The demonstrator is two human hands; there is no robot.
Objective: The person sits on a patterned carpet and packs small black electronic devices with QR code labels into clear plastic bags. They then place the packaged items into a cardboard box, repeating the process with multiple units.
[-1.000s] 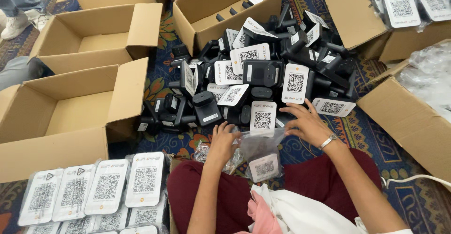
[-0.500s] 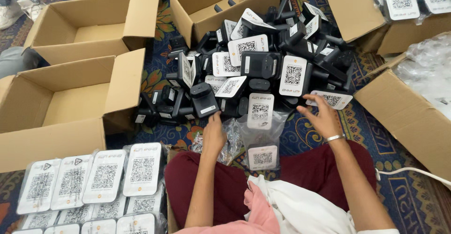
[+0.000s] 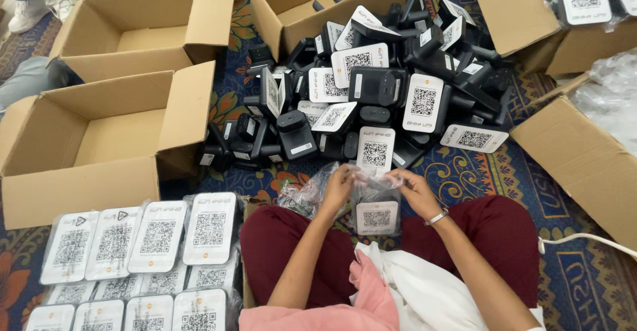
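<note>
Both hands, left hand (image 3: 338, 186) and right hand (image 3: 413, 190), are pinching the mouth of a clear bag (image 3: 375, 201) over the lap, a white-faced stand (image 3: 377, 217) sitting inside it. The thin film could be slipping or tearing under the pull. The fingertips are hiding in crumpled plastic, and the pile (image 3: 371, 92) behind is burying its lower units.

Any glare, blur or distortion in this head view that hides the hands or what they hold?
Head view: even, soft light with faint shadows; both the left hand and right hand are sharp; slight sheen on the clear plastic bag they hold; box edges bow a little toward the frame corners.
</note>
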